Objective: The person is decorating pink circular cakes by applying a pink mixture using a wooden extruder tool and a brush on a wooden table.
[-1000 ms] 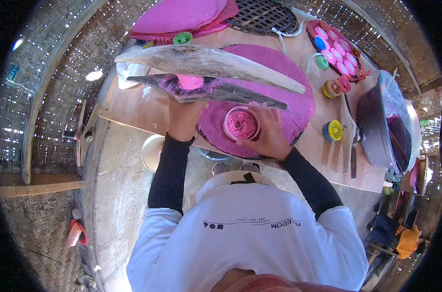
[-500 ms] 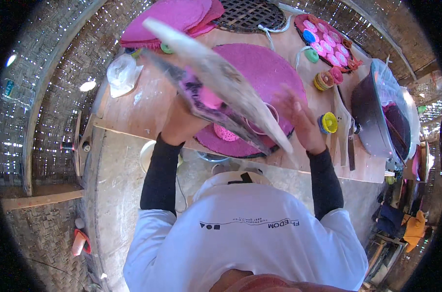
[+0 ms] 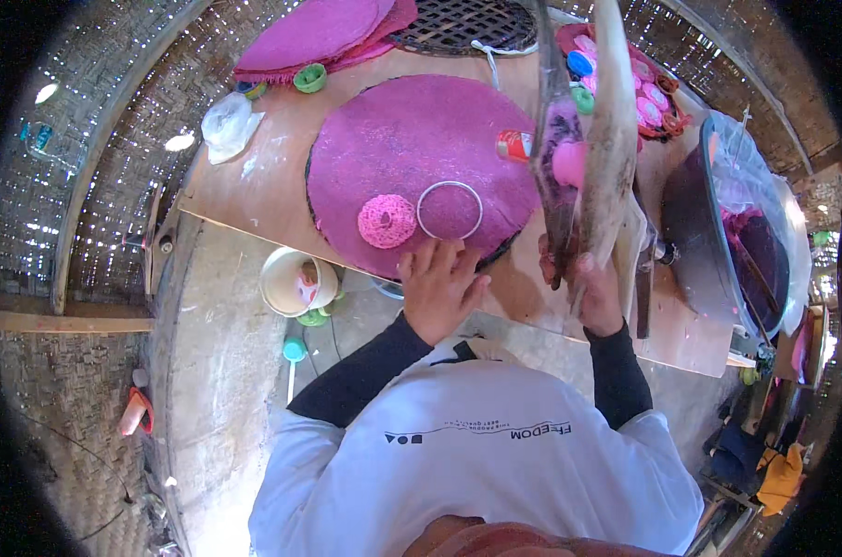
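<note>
pink sheet flat on the table, right hand holding a long board up on edge

so the big round pink sheet [image 3: 411, 158] lies flat on the wooden table [image 3: 263, 200], upper middle of the frame. on its near part sit 2 small things side by side: a coiled pink disc [image 3: 386, 221] on the left and a thin metal ring [image 3: 449, 211] just to its right, not quite touching as far as i can see.

left hand [image 3: 439, 288] is in the centre of the frame, fingers spread flat and open, fingertips resting at the near edge of the pink sheet, just below the ring. it grips nothing.

right hand [image 3: 595, 295] is right of centre, closed around the lower end of a long narrow board [image 3: 606, 139] that stands up on edge and runs toward the top of the frame. something clear and glossy with a pink blob [image 3: 569, 162] hangs against it, can't tell exactly what it is.

around it: a stack of more pink sheets [image 3: 319, 32] at the upper left, a tray of little coloured discs [image 3: 639, 79] at the upper right, a big dark bowl [image 3: 708, 232] on the right and a white bucket [image 3: 286, 278] on the floor left of the hands.
</note>
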`<state>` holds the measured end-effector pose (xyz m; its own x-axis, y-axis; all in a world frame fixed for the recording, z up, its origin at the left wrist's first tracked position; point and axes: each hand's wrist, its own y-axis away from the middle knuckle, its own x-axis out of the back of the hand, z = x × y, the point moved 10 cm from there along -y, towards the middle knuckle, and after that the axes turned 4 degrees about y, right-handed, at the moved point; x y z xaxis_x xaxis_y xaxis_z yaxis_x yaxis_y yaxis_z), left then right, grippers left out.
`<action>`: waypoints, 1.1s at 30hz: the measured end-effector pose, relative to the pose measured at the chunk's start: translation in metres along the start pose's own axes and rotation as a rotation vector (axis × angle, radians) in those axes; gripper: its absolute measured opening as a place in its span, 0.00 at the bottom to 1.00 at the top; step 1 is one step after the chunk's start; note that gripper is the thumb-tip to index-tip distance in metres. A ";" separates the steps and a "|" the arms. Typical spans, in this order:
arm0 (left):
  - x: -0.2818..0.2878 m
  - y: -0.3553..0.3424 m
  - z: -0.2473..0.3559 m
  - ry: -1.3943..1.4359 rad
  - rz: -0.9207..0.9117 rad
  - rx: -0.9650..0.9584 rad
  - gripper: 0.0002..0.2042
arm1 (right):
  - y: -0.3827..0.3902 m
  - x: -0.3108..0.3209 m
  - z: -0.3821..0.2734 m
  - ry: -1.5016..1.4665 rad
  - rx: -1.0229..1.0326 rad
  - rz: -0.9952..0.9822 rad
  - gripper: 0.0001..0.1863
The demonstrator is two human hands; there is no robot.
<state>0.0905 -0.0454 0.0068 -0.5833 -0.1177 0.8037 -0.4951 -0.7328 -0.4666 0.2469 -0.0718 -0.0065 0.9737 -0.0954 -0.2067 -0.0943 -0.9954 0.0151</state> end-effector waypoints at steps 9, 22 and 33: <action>-0.030 0.019 -0.010 -0.216 -0.169 0.022 0.12 | 0.009 0.019 0.013 0.171 0.018 -0.014 0.32; 0.080 -0.015 -0.094 0.011 -0.109 0.017 0.28 | -0.012 -0.017 -0.009 0.275 -0.100 -0.146 0.30; 0.136 -0.134 -0.169 2.236 0.275 -0.171 0.35 | -0.075 -0.106 0.001 0.418 -0.523 -0.659 0.33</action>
<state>-0.0311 0.1498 0.1157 -0.1228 0.6167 -0.7775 -0.2632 -0.7756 -0.5737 0.1507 0.0131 0.0129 0.8029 0.5950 0.0371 0.5084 -0.7158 0.4787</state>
